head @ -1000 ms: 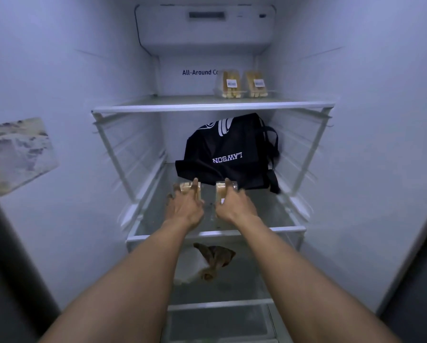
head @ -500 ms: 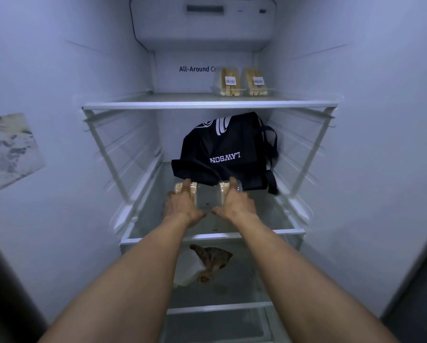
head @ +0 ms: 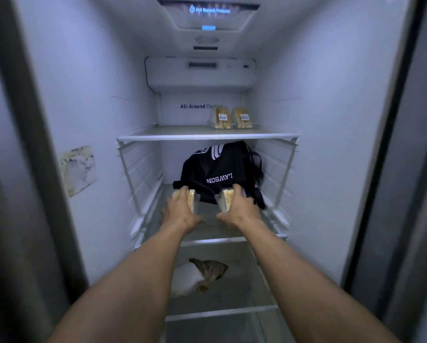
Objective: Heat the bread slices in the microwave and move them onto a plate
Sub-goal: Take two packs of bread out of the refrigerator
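Probably light, soft and crushable under slippery clear film, the left bread pack (head: 192,198) and right bread pack (head: 225,199) want a gentle hold across their broad sides. Both sit just above the middle shelf (head: 232,240) of the fridge (head: 306,120), in front of the black bag (head: 220,169). With both arms stretched straight in, the left hand (head: 181,214) is curled round the left bread pack and the right hand (head: 241,209) round the right bread pack.

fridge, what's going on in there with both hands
A person is reaching both arms into an open fridge. The left hand grips one clear pack of bread slices and the right hand grips a second pack, both over the middle shelf in front of a black bag. Two similar packs sit on the upper shelf. No microwave or plate is in view, so heating has not begun.
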`<control>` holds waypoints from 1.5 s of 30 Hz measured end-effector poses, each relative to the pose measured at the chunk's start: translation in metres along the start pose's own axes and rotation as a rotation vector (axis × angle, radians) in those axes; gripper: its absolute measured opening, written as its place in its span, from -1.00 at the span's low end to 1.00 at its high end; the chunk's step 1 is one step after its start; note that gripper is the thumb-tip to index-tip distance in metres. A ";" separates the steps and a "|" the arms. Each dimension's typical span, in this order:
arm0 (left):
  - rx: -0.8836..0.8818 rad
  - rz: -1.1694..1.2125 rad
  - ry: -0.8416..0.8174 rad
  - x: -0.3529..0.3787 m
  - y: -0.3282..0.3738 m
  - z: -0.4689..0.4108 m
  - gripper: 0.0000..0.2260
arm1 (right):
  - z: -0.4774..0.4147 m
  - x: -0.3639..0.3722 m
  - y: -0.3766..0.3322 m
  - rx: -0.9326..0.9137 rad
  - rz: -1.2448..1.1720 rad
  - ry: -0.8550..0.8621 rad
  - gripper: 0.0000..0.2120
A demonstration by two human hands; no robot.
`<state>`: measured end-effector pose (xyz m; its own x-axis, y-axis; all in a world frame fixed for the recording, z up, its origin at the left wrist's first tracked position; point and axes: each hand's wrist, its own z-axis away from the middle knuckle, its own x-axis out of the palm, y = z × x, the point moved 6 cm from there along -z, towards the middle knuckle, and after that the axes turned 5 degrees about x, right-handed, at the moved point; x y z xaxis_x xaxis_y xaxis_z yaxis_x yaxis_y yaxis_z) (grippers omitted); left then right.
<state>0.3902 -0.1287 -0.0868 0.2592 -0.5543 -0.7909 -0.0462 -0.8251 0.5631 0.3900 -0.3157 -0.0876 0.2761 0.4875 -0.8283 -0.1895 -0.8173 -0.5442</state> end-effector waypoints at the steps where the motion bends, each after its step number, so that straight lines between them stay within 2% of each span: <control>1: 0.010 -0.003 0.010 -0.010 0.005 0.008 -0.12 | 0.009 -0.009 -0.002 -0.001 -0.003 0.012 -0.10; 4: 0.050 -0.027 0.042 -0.044 0.019 0.038 -0.19 | 0.043 -0.041 -0.010 -0.026 -0.005 0.056 -0.07; 8: 0.093 -0.035 0.069 -0.085 0.029 0.092 -0.19 | 0.106 -0.080 -0.015 -0.058 -0.010 0.112 -0.13; 19: 0.222 0.026 -0.016 -0.150 0.052 0.261 -0.20 | 0.301 -0.166 0.018 0.044 0.033 0.182 -0.11; 27: 0.311 0.078 -0.066 -0.190 0.099 0.349 -0.20 | 0.405 -0.246 0.036 0.030 0.053 0.263 -0.07; 31: 0.393 0.107 -0.070 -0.195 0.129 0.391 -0.25 | 0.450 -0.275 0.057 0.060 0.042 0.286 -0.04; 38: 0.480 0.195 -0.163 -0.169 0.179 0.469 -0.20 | 0.547 -0.338 0.120 0.126 0.088 0.338 -0.04; 45: 0.661 0.226 -0.329 -0.131 0.260 0.573 -0.14 | 0.647 -0.413 0.212 0.351 0.184 0.439 -0.04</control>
<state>-0.2083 -0.3328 0.0263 -0.1203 -0.6357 -0.7625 -0.6574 -0.5245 0.5411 -0.3741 -0.4911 0.0526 0.5589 0.1132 -0.8214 -0.5514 -0.6891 -0.4702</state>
